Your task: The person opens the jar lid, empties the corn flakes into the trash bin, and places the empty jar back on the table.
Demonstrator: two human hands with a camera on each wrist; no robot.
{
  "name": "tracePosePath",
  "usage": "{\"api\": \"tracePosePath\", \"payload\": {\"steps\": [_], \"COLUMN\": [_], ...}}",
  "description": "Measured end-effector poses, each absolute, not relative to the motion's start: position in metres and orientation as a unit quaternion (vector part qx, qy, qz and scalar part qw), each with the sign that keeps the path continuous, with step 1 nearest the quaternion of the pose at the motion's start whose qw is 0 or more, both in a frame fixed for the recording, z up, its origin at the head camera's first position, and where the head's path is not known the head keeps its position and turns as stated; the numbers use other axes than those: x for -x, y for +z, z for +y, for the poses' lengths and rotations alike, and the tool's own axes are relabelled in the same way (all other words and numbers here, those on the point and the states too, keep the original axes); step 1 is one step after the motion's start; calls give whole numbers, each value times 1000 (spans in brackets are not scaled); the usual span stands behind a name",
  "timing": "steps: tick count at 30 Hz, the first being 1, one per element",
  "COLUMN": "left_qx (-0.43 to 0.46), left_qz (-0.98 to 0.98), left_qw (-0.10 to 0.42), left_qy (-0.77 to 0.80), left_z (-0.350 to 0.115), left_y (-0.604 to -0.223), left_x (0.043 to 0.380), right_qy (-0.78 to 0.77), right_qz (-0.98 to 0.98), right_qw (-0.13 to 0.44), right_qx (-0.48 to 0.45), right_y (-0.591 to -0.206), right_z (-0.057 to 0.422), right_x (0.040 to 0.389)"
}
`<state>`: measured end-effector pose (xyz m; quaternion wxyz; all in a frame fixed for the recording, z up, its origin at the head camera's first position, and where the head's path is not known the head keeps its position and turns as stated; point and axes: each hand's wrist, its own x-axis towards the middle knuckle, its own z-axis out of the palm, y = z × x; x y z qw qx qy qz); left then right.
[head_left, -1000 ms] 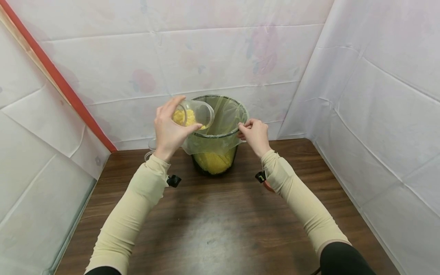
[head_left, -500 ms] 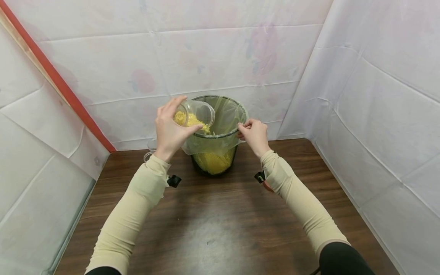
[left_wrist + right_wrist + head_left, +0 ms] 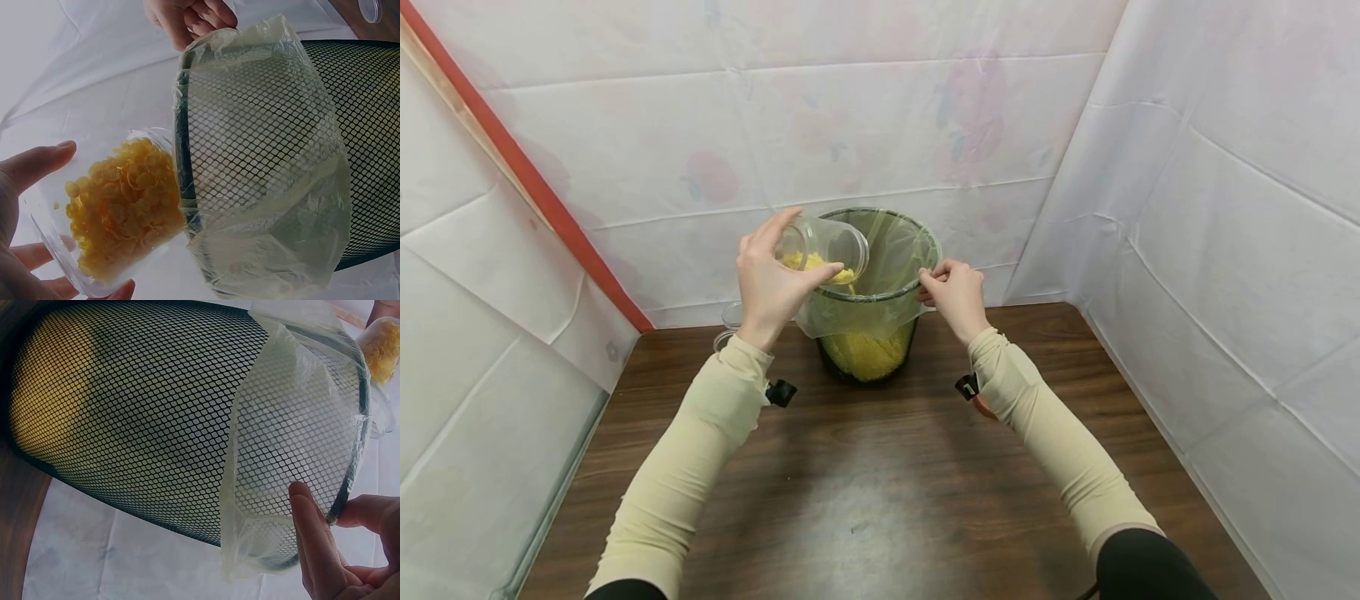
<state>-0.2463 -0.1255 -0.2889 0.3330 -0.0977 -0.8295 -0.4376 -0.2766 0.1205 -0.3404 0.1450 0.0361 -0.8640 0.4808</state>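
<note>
My left hand grips a clear plastic jar, tipped on its side with its mouth over the left part of the bin's rim. Yellow flakes lie along the jar's lower side, and some fall from its mouth in the head view. Below stands a dark mesh wastebasket, lined with a thin pale-green bag folded over the rim. A yellow heap shows through the mesh at the bottom. At the rim's right side my right hand pinches the rim and liner between thumb and fingers.
A clear round lid or jar part lies on the wooden table, partly hidden behind the left wrist. Something orange-red shows beneath the right wrist. White sheeting walls the back and both sides.
Flakes slid toward the jar's mouth and poured into the wastebasket, so fewer are in the jar. My left hand tilts it slightly differently; the right hand has stayed at the rim.
</note>
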Motion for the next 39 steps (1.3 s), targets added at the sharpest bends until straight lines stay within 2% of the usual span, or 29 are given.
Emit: {"api": "tracePosePath", "payload": {"steps": [11, 31, 39], "left_qx": [86, 7, -25], "left_qz": [-825, -813, -816], "left_qw": [336, 291, 257], "left_qy": [-446, -504, -517], "left_z": [-125, -127, -129], "left_y": [-289, -289, -288], "left_x": [249, 253, 253], "right_qy": [478, 489, 500], "right_qz": [-865, -862, -856], "right_qw": [146, 134, 127], "right_qx": [-34, -33, -27], "right_y": [-341, -340, -340], "right_z": [120, 120, 119], "right_x": [277, 277, 276]}}
